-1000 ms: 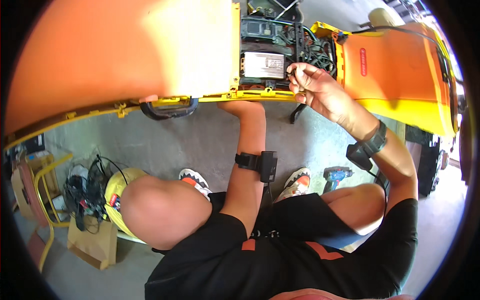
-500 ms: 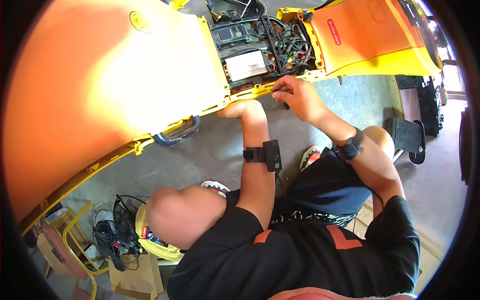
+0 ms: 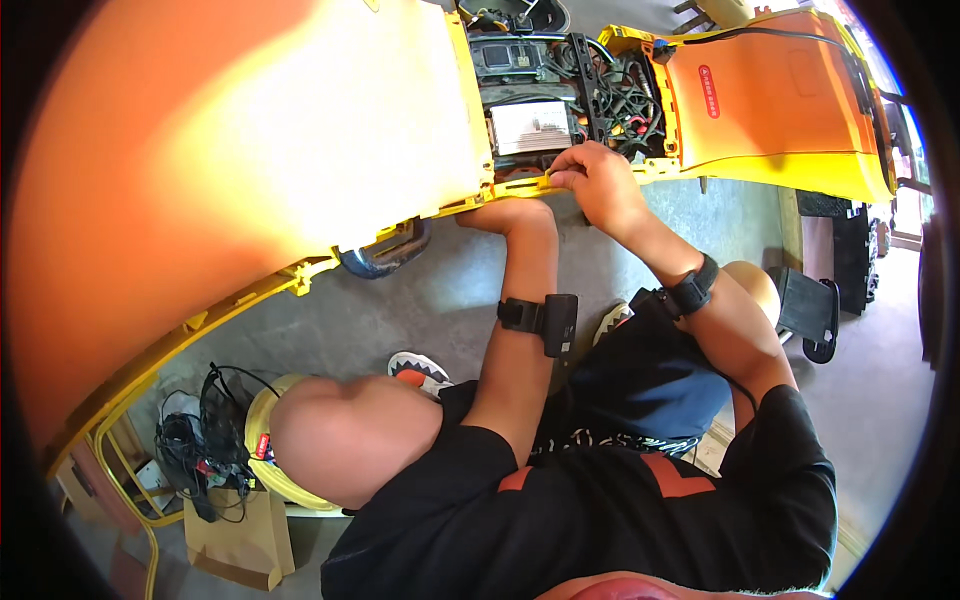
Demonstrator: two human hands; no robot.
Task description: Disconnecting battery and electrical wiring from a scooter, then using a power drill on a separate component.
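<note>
Two bare hands, both at one yellow rail point(image 3: 520, 188) along the near edge of a vehicle-like body. Left hand point(image 3: 508, 214): up against the underside of the rail, wrist bent, fingertips hidden; cannot tell whether it grips or lies loose. Right hand point(image 3: 602, 182): at the top edge of the rail, thumb and fingers drawn together in a pinch; cannot tell whether anything sits between them.

Behind the rail, one open bay between two orange panels: one large, left point(image 3: 250, 150), one smaller, right point(image 3: 770, 125). In the bay, one silver box point(image 3: 530, 127), just beyond the right hand and to its left; one black module point(image 3: 508, 62) farther back; one black slotted bar point(image 3: 585, 85) crossing; many tangled cables point(image 3: 635, 110), too many to count. One dark handle point(image 3: 385, 255) at the edge, left of the hands.

Two black strapped devices, one per forearm: left point(image 3: 560, 325), right point(image 3: 690, 292). Two shoes in part view. Floor at left: one open carton point(image 3: 235, 540), one heap of black cords point(image 3: 190, 445).
</note>
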